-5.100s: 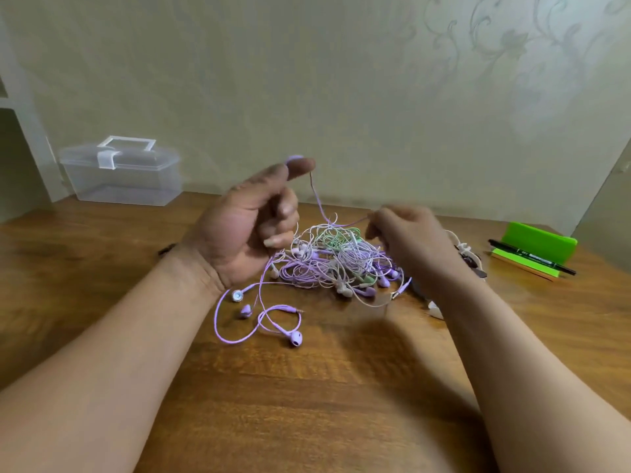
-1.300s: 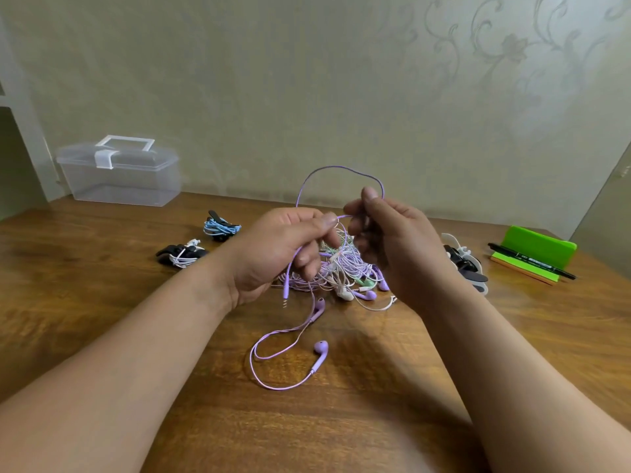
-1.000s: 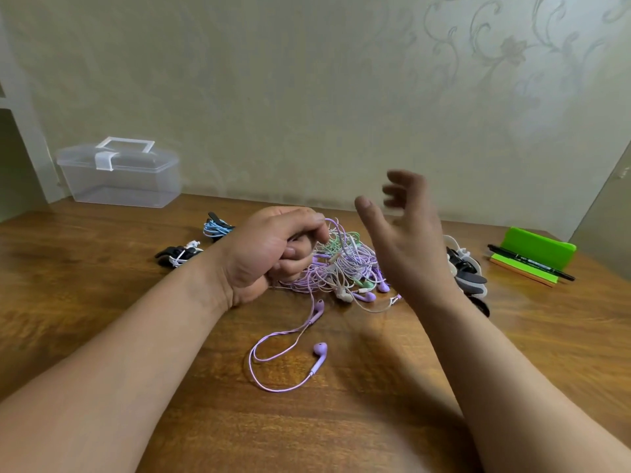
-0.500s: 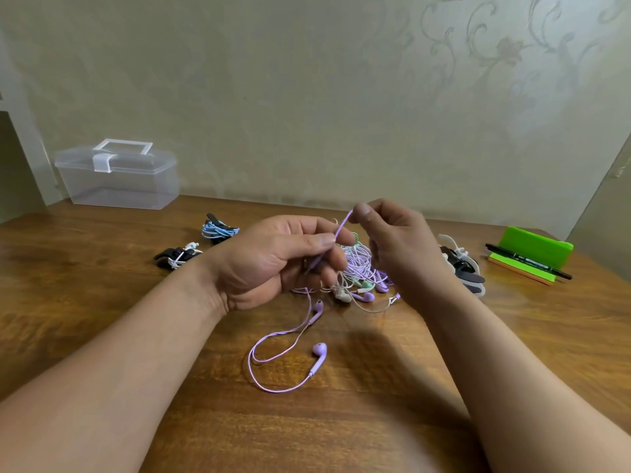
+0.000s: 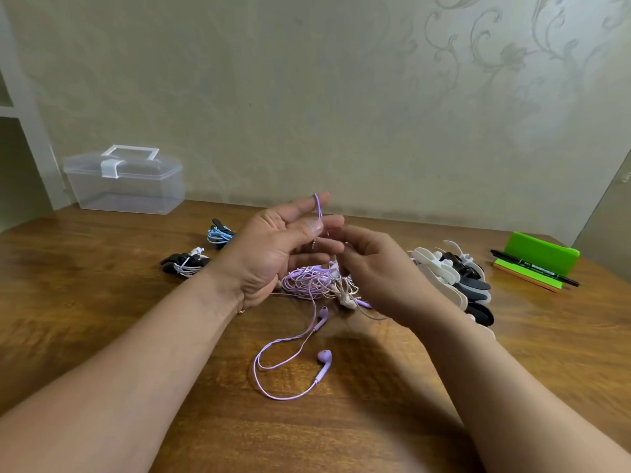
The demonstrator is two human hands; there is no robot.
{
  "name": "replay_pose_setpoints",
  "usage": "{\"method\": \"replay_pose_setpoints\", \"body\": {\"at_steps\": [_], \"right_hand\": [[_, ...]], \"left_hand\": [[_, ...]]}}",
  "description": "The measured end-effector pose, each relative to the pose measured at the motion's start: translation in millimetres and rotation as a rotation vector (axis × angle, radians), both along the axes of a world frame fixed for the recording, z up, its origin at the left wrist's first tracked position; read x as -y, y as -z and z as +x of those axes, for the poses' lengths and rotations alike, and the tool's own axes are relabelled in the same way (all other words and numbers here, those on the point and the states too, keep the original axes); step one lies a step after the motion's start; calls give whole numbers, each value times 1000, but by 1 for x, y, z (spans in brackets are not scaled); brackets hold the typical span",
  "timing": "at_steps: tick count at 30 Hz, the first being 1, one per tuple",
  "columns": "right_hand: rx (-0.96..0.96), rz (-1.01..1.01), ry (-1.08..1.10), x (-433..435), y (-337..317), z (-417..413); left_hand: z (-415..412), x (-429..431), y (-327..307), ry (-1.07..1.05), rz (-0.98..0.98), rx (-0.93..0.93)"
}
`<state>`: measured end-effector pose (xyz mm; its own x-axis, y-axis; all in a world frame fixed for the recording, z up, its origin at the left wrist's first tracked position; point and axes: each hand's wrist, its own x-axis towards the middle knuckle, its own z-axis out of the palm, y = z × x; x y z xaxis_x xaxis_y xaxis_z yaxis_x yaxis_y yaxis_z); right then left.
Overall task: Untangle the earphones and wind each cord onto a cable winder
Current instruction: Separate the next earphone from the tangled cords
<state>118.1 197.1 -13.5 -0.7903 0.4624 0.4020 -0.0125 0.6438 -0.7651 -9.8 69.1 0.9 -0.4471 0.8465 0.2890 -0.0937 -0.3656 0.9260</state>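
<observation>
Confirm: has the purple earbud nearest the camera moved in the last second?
No. The purple earbud keeps its place on the table, at the same offset from the clear box, and its cord loop is unchanged.

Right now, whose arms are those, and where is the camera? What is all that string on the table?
The camera sits on a person's head, so you see their own two arms. The left hand pinches a purple cord above the tangle of earphones on the table. The right hand curls beside it; I cannot tell if it grips anything. Two purple earbuds lie loose in front. Empty cable winders are piled on the right, two wound sets on the left.
</observation>
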Motion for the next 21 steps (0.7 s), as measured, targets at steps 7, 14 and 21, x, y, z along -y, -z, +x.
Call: {"method": "replay_pose_setpoints", "body": {"at_steps": [7,14,21], "right_hand": [[97,334,138,3,-5,5],[-102,175,107,-4,-25,17],[-171,-306,-139,-12,-27,22]], "left_hand": [[-6,1,7,-230,-163,-419],[-2,10,3,-23,-269,-619],[4,19,-7,231,-282,-415]]}}
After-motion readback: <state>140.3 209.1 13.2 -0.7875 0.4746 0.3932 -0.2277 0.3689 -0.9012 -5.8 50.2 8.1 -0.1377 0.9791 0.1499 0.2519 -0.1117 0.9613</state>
